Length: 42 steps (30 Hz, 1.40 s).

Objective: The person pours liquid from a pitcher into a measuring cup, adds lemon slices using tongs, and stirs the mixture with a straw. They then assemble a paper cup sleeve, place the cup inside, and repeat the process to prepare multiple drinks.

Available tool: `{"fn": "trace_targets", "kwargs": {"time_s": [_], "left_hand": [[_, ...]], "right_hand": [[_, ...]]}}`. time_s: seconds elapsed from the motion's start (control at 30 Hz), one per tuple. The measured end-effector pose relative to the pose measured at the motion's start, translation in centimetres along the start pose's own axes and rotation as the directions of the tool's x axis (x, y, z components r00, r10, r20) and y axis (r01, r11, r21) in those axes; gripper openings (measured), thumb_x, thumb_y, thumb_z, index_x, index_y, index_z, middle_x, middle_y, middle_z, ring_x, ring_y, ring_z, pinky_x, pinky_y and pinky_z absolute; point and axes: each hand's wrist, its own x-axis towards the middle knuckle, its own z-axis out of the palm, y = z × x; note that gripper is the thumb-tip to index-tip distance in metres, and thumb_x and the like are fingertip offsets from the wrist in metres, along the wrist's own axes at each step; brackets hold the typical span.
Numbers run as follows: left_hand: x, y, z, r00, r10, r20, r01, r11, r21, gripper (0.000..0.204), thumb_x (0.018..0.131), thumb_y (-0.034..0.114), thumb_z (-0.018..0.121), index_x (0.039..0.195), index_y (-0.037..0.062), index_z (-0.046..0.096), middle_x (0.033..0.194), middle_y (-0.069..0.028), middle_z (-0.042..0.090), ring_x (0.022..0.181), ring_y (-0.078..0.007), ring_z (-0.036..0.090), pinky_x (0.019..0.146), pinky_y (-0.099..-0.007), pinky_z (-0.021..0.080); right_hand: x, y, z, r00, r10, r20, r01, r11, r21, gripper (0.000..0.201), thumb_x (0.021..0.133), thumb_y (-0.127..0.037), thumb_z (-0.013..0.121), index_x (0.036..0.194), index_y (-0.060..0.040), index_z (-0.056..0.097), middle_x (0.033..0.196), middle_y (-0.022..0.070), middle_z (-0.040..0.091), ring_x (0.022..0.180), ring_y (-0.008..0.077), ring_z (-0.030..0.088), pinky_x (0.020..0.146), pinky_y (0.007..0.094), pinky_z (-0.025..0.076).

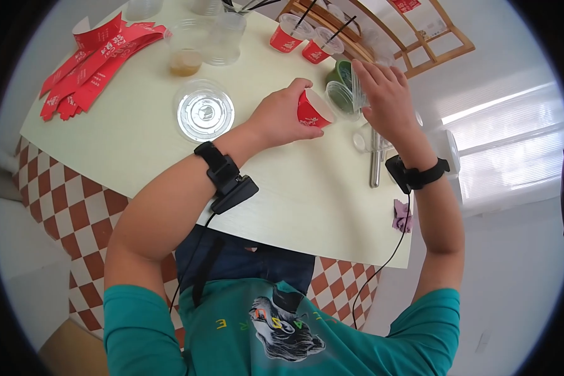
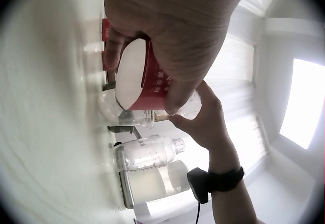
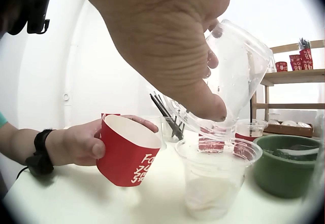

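My left hand [image 1: 279, 118] pinches a red paper cup sleeve [image 1: 312, 114] between thumb and fingers; its white inside faces the left wrist camera [image 2: 131, 74]. To the right, my right hand [image 1: 387, 103] holds a clear plastic cup [image 3: 241, 61], tilted with its rim down. Directly below that rim, a second clear cup [image 3: 210, 183] stands upright on the table, with something pale low inside that I cannot make out. The sleeve [image 3: 129, 155] is beside the standing cup, apart from it.
Flat red sleeves [image 1: 84, 78] lie at the far left, near a clear lid [image 1: 205, 111]. Two red-sleeved cups with straws [image 1: 287, 39] stand at the back. A green bowl [image 3: 287, 168] is behind the standing cup. Clear bottles [image 2: 147, 153] and a metal tool [image 1: 375, 169] are at the right.
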Motion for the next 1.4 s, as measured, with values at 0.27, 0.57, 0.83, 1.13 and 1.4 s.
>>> {"fn": "trace_targets", "kwargs": {"time_s": [0.27, 0.57, 0.83, 1.13, 1.4], "left_hand": [[0.0, 0.0, -0.1, 1.0, 0.007, -0.001, -0.007, 1.0, 0.026, 0.083, 0.066, 0.027, 0.083, 0.132, 0.0026, 0.039, 0.111, -0.0207, 0.061, 0.102, -0.0328, 0.062, 0.088, -0.0364, 0.05], [0.0, -0.4, 0.0, 1.0, -0.015, 0.027, 0.013, 0.997, 0.071, 0.08, 0.063, 0.029, 0.082, 0.125, 0.0014, 0.04, 0.106, -0.0191, 0.062, 0.099, -0.0335, 0.062, 0.085, -0.0381, 0.051], [0.1, -1.2, 0.5, 0.999, 0.014, 0.045, -0.018, 0.997, 0.079, 0.082, 0.064, 0.029, 0.082, 0.128, 0.0022, 0.039, 0.109, -0.019, 0.061, 0.102, -0.0338, 0.061, 0.086, -0.0385, 0.05], [-0.1, -1.1, 0.5, 0.997, 0.043, 0.067, -0.048, 0.995, 0.083, 0.081, 0.063, 0.028, 0.082, 0.127, 0.0019, 0.039, 0.107, -0.0168, 0.061, 0.099, -0.0331, 0.061, 0.084, -0.0385, 0.05], [-0.2, -0.8, 0.6, 0.995, 0.03, 0.092, -0.041, 0.991, 0.125, 0.082, 0.063, 0.028, 0.081, 0.128, 0.0027, 0.039, 0.109, -0.0165, 0.062, 0.101, -0.0328, 0.061, 0.085, -0.0383, 0.05]], "right_hand": [[1.7, -0.2, -0.3, 0.985, -0.05, 0.164, 0.047, 0.999, 0.022, 0.065, 0.061, -0.003, 0.075, 0.12, -0.0069, 0.048, 0.121, 0.0067, 0.057, 0.115, 0.0242, 0.053, 0.097, 0.04, 0.039], [11.1, -4.4, -3.4, 0.902, -0.374, -0.213, 0.366, 0.927, -0.079, 0.044, 0.067, -0.005, 0.071, 0.108, -0.009, 0.055, 0.111, 0.0042, 0.06, 0.108, 0.0211, 0.055, 0.094, 0.0377, 0.04], [21.1, -8.4, -1.5, 0.804, -0.586, -0.098, 0.531, 0.783, -0.324, 0.031, 0.071, -0.01, 0.068, 0.099, -0.0034, 0.056, 0.085, 0.0035, 0.061, 0.082, 0.0172, 0.06, 0.077, 0.0297, 0.044], [23.9, -10.0, 1.1, 0.866, -0.487, 0.11, 0.493, 0.799, -0.345, 0.016, 0.075, -0.014, 0.063, 0.09, -0.0085, 0.062, 0.088, 0.0038, 0.066, 0.093, 0.0192, 0.061, 0.088, 0.0341, 0.041], [21.9, -9.8, 0.5, 0.826, -0.495, 0.269, 0.563, 0.749, -0.35, 0.023, 0.072, -0.006, 0.067, 0.094, -0.0123, 0.066, 0.088, -0.002, 0.064, 0.099, 0.0166, 0.058, 0.094, 0.0365, 0.039]]}}
